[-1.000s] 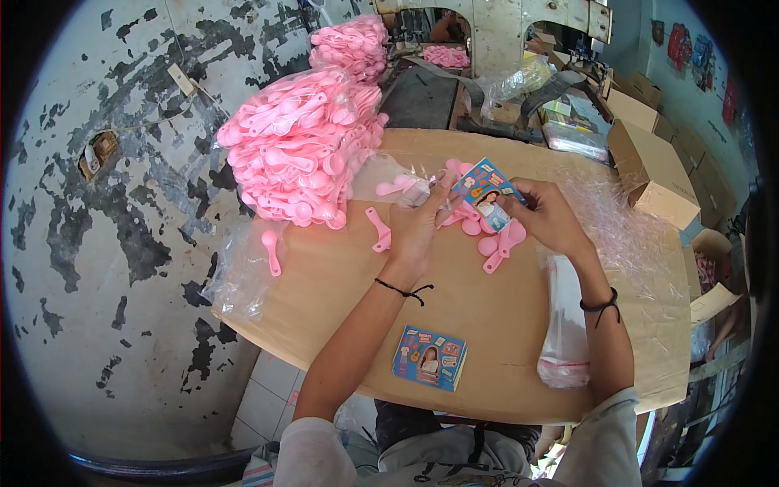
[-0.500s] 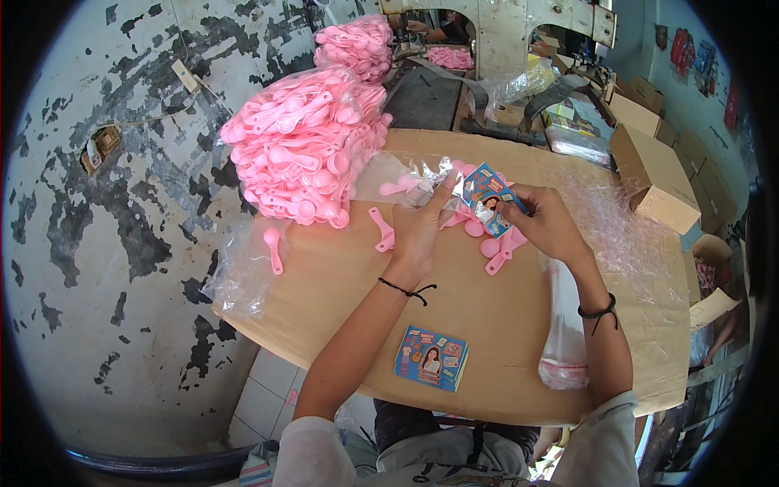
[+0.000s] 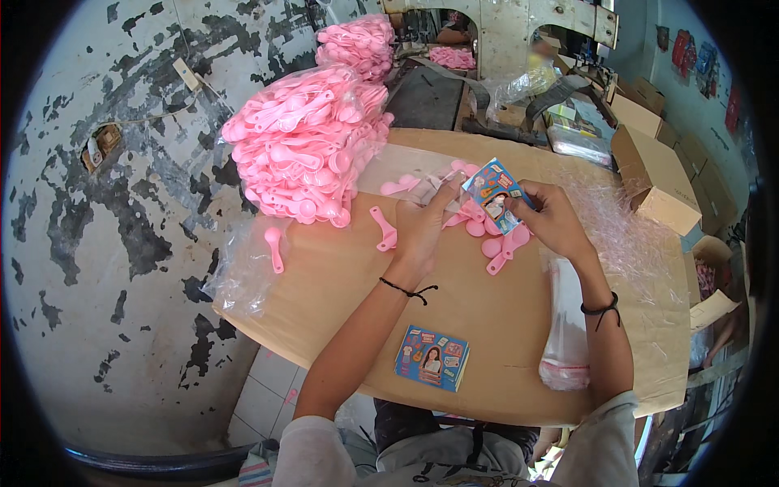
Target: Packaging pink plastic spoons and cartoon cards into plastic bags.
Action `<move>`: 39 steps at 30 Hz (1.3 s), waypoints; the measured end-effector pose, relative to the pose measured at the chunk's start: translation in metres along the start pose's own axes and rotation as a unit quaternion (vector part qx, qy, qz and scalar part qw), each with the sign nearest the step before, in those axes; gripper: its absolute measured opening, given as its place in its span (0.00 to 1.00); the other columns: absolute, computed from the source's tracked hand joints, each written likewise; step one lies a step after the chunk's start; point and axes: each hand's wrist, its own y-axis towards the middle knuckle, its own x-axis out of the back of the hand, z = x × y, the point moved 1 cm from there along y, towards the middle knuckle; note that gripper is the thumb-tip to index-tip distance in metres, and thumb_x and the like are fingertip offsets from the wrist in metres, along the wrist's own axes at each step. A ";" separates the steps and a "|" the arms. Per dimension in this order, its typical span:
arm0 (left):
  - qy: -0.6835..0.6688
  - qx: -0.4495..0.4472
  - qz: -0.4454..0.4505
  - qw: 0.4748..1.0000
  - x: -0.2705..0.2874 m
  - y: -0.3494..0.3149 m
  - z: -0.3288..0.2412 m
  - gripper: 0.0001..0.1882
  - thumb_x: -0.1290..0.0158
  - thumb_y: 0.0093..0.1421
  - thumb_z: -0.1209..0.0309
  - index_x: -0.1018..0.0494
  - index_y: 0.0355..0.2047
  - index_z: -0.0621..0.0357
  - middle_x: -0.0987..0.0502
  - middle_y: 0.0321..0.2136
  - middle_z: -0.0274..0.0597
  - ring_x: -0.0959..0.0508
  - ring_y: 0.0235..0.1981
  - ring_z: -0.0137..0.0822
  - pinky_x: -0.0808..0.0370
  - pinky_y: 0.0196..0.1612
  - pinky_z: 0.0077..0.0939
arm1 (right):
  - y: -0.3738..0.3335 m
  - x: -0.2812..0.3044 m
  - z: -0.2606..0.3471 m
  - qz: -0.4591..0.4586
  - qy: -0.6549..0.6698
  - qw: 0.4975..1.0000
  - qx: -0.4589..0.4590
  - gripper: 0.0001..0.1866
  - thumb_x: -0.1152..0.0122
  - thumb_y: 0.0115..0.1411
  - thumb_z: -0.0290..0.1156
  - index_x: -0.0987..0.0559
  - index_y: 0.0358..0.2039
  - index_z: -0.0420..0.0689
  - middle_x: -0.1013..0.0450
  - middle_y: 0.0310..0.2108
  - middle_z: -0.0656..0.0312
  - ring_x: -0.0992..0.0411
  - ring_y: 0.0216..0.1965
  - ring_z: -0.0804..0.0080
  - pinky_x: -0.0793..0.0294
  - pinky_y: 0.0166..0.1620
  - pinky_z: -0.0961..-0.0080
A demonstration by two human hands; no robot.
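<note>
My right hand [image 3: 556, 216] pinches a blue printed card [image 3: 494, 195] between thumb and fingers, tilted above the cardboard. Close by on its left, my left hand [image 3: 419, 230] is closed on a small clear plastic bag [image 3: 430, 187], whose outline is hard to make out. Beneath the card lies a loose cluster of pink measuring spoons [image 3: 511, 245]. One pink spoon [image 3: 381, 228] rests left of my left hand, and another pink spoon [image 3: 274, 249] lies farther left. Between my forearms sits a stack of the same blue cards [image 3: 432, 359].
A large clear bag packed with pink spoons [image 3: 300, 146] stands at the back left against the peeling wall. Flat clear bags [image 3: 566, 325] lie by my right forearm. Crumpled film [image 3: 629, 231] and an open cardboard box [image 3: 653, 183] are on the right.
The card in my right hand has tipped more upright and shifted slightly right. My left hand has stayed nearly in place.
</note>
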 end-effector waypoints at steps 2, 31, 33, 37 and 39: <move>0.040 0.011 -0.005 0.999 0.002 0.000 0.002 0.23 0.46 0.63 0.70 0.33 0.54 0.73 0.25 0.49 0.49 0.23 0.48 0.33 0.25 0.53 0.23 | 0.000 -0.001 0.000 -0.001 0.003 1.000 -0.002 0.12 0.41 0.60 0.33 0.20 0.33 0.36 0.40 0.17 0.72 0.46 0.20 0.85 0.46 0.22 0.78; -0.130 -0.023 0.235 0.963 -0.016 -0.014 -0.016 0.30 0.58 0.70 0.57 0.50 0.66 0.56 0.41 0.64 0.45 0.36 0.62 0.36 0.36 0.62 0.38 | -0.017 -0.020 0.050 -0.012 0.118 0.993 -0.011 0.15 0.43 0.65 0.37 0.20 0.41 0.37 0.26 0.26 0.69 0.34 0.28 0.86 0.29 0.37 0.85; -0.121 -0.054 0.211 0.968 -0.015 -0.015 -0.024 0.30 0.67 0.71 0.52 0.51 0.67 0.55 0.43 0.65 0.47 0.37 0.63 0.42 0.37 0.63 0.42 | -0.016 -0.025 0.055 -0.023 0.117 0.993 -0.005 0.15 0.42 0.64 0.37 0.20 0.42 0.37 0.26 0.26 0.68 0.33 0.27 0.86 0.28 0.35 0.85; -0.075 -0.105 0.268 0.955 -0.009 -0.021 -0.025 0.34 0.49 0.65 0.63 0.51 0.67 0.53 0.44 0.65 0.48 0.37 0.63 0.41 0.36 0.62 0.38 | -0.012 -0.039 0.067 0.002 0.145 0.989 -0.011 0.17 0.43 0.65 0.39 0.22 0.43 0.37 0.27 0.25 0.67 0.34 0.20 0.86 0.29 0.25 0.86; -0.084 -0.126 0.276 0.949 -0.007 -0.024 -0.032 0.34 0.43 0.59 0.73 0.45 0.63 0.54 0.41 0.64 0.50 0.36 0.62 0.39 0.35 0.61 0.35 | -0.005 -0.043 0.072 -0.018 0.147 0.989 0.016 0.17 0.44 0.65 0.39 0.23 0.43 0.37 0.27 0.24 0.67 0.33 0.18 0.85 0.31 0.21 0.86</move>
